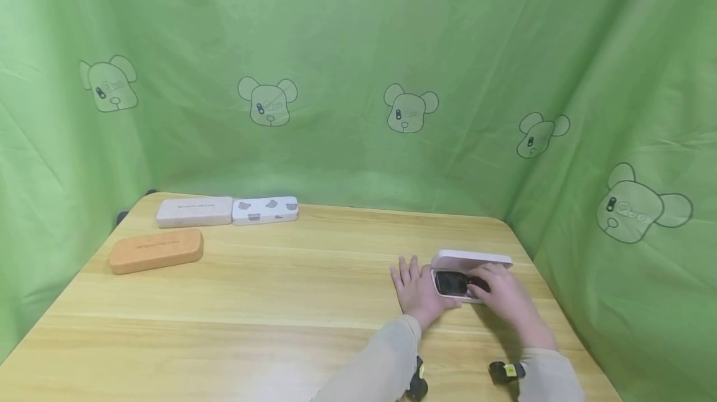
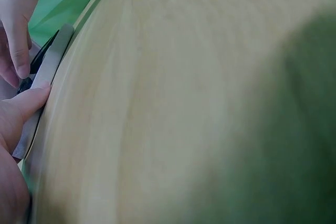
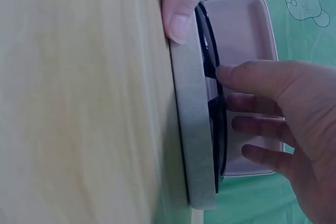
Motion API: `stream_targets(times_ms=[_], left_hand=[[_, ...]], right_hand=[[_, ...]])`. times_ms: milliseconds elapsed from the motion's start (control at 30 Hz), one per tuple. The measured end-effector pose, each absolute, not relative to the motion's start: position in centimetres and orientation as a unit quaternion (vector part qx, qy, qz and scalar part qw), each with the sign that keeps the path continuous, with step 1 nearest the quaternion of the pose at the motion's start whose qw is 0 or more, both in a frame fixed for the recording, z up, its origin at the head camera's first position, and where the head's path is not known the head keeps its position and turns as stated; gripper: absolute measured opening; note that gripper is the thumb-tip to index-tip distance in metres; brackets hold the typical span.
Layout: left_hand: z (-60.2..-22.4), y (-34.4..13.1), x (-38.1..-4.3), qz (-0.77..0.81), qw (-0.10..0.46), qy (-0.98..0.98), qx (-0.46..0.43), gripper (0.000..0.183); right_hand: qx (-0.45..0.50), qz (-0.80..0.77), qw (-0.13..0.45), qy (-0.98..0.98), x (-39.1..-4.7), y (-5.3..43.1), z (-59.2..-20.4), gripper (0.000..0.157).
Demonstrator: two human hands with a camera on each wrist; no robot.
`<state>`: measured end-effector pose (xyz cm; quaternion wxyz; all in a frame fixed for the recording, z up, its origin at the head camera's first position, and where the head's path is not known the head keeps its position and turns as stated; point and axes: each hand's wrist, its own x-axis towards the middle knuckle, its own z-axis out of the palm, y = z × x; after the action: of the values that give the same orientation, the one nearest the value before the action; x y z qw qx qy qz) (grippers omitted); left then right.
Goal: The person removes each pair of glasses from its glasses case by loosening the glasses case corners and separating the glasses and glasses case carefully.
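Note:
An open glasses case [image 1: 470,259], pale outside with a pinkish lining, stands at the table's right side, its lid raised at the back. Dark-lensed glasses [image 1: 450,283] sit in it. My right hand [image 1: 506,293] reaches in from the right and pinches them near the bridge, thumb and fingers close together in the right wrist view. Against the case's left end rests my left hand [image 1: 422,295]. Its fingers are spread straight on the table side, and its thumb [image 3: 181,22] presses on the front wall. The lenses are partly hidden by my right hand.
At the table's far left lie an orange case [image 1: 157,251], a pale greyish case [image 1: 194,211] and a white case with dark patches [image 1: 266,210], all closed. Green curtain [image 1: 336,28] with bear-like faces hangs behind and on both sides of the wooden table [image 1: 269,315].

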<state>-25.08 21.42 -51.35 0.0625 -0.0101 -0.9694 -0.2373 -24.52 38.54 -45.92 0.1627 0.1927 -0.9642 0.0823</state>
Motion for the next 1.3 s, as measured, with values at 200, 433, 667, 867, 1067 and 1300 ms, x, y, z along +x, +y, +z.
stream_targets(times_ms=[200, 433, 667, 867, 1067, 1300], left_hand=[[-51.44, 21.37, -25.02, -0.231, 0.07, -0.97, -0.013, 0.098], [-51.34, 21.28, -25.03, -0.236, 0.064, -0.97, -0.016, 0.097], [-51.18, 21.25, -24.99, -0.243, 0.055, -0.968, -0.017, 0.096], [-51.41, 21.3, -25.1, -0.249, 0.062, -0.966, -0.015, 0.096], [-51.55, 21.31, -25.05, -0.245, 0.074, -0.967, -0.014, 0.097], [-51.55, 21.38, -25.15, -0.234, 0.07, -0.97, -0.014, 0.098]], right_hand=[[0.196, 0.079, 0.17, -0.963, -24.68, 38.57, -46.4, 0.027], [0.189, 0.076, 0.168, -0.964, -24.8, 38.56, -46.64, 0.028], [0.19, 0.069, 0.173, -0.964, -24.85, 38.55, -46.71, 0.028], [0.186, 0.069, 0.175, -0.964, -24.87, 38.53, -46.72, 0.028], [0.177, 0.067, 0.175, -0.966, -24.78, 38.34, -46.58, 0.026], [0.179, 0.071, 0.192, -0.962, -24.63, 38.12, -46.46, 0.024]])
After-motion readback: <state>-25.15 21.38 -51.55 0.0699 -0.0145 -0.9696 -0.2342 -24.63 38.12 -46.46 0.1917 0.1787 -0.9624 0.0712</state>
